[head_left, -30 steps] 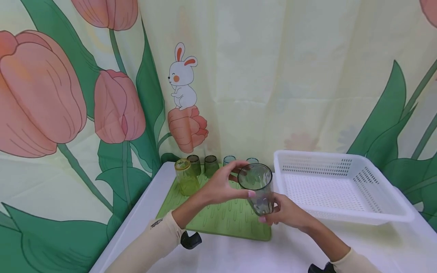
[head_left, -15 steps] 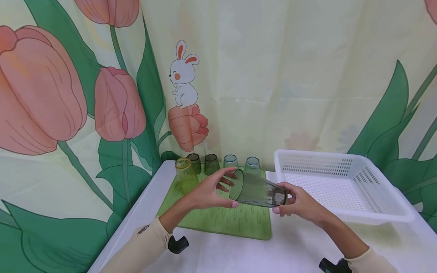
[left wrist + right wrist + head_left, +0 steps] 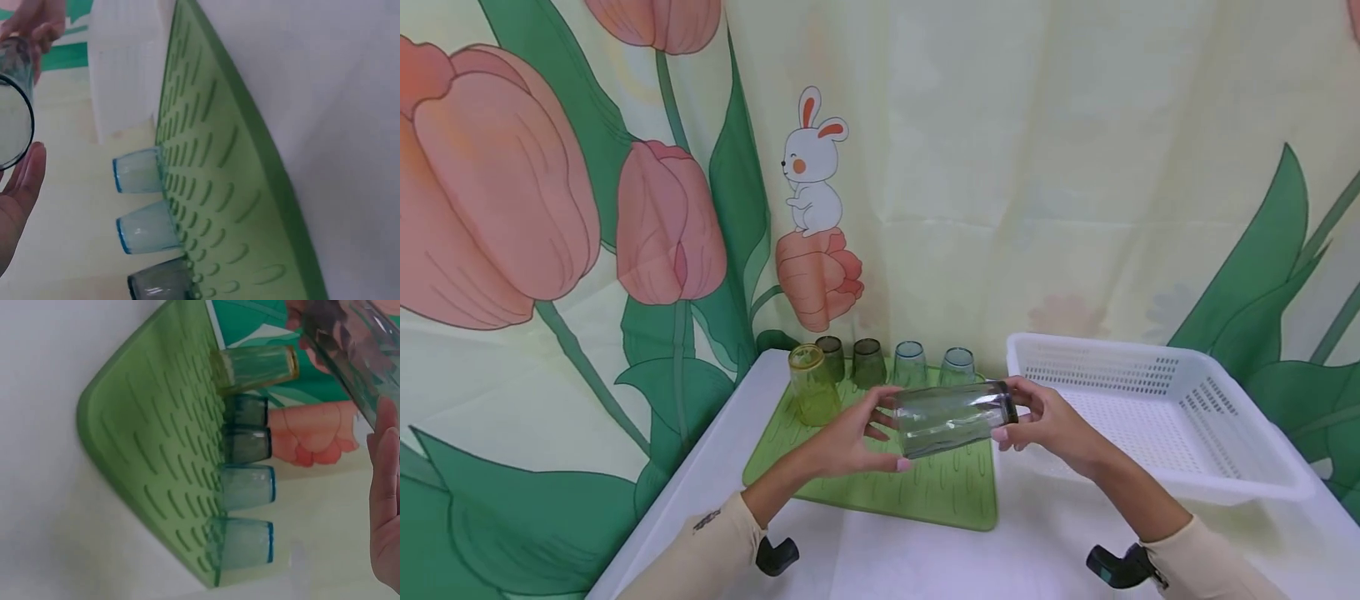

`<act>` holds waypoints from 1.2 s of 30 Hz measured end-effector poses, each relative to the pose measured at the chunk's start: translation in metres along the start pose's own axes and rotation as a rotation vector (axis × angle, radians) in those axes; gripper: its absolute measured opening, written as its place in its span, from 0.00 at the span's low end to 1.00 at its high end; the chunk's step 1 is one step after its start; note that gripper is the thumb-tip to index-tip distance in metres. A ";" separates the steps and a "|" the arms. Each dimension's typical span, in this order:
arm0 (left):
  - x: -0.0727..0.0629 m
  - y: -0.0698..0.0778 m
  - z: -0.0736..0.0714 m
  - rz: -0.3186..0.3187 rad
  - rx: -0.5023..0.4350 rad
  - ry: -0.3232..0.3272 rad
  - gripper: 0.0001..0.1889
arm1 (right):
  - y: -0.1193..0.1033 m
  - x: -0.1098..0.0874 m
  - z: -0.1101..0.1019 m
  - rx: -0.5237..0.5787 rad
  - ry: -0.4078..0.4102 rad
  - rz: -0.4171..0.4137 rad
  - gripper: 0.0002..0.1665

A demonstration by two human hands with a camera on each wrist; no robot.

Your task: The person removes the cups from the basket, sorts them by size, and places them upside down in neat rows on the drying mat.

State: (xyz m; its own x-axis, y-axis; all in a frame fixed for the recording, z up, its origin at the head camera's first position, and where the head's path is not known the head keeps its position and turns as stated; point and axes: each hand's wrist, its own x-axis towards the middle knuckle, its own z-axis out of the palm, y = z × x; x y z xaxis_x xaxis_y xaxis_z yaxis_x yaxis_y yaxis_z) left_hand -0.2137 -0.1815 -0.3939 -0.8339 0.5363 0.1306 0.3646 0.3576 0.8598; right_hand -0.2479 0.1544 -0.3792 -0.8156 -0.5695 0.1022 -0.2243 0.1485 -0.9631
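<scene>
A clear grey-green drinking glass [image 3: 955,418] lies sideways in the air above the front of the green ridged mat [image 3: 887,492]. My left hand [image 3: 848,443] holds its left end, thumb below and fingers behind. The right hand [image 3: 1054,427] grips the darker right end, which sits slightly higher. A round, dark-edged end of the glass [image 3: 31,122] shows beside the left hand [image 3: 17,203] in the left wrist view. At the mat's back stand a yellow glass [image 3: 814,392], two dark grey glasses [image 3: 868,365] and two light blue glasses [image 3: 910,365].
A white perforated plastic basket [image 3: 1157,479] sits on the right of the white-covered table [image 3: 925,562]. Behind everything hangs a curtain [image 3: 955,167] printed with tulips and a rabbit. The row of glasses is just beyond the held one.
One second ago the glass stood tilted, its mouth upward. Both hands have turned it onto its side, and its right end has risen slightly since half a second ago.
</scene>
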 end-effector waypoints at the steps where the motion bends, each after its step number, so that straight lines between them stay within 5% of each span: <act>1: -0.001 -0.003 0.000 0.001 -0.003 0.004 0.48 | -0.002 0.003 0.001 0.007 0.002 -0.001 0.36; 14: -0.031 -0.039 -0.017 -0.051 0.047 0.078 0.40 | -0.029 0.048 0.015 -0.127 -0.003 0.049 0.41; 24: -0.059 -0.084 -0.045 -0.252 0.145 0.044 0.34 | -0.033 0.088 0.030 -0.189 0.011 0.066 0.40; 36: -0.079 -0.116 -0.062 -0.361 0.195 0.020 0.31 | -0.025 0.134 0.059 -0.234 -0.004 0.113 0.43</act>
State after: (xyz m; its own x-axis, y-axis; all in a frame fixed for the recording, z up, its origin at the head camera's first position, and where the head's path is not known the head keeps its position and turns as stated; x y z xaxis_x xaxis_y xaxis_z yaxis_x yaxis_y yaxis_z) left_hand -0.2159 -0.3126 -0.4729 -0.9298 0.3354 -0.1513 0.1172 0.6597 0.7423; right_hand -0.3197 0.0264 -0.3560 -0.8402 -0.5422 -0.0043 -0.2497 0.3940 -0.8845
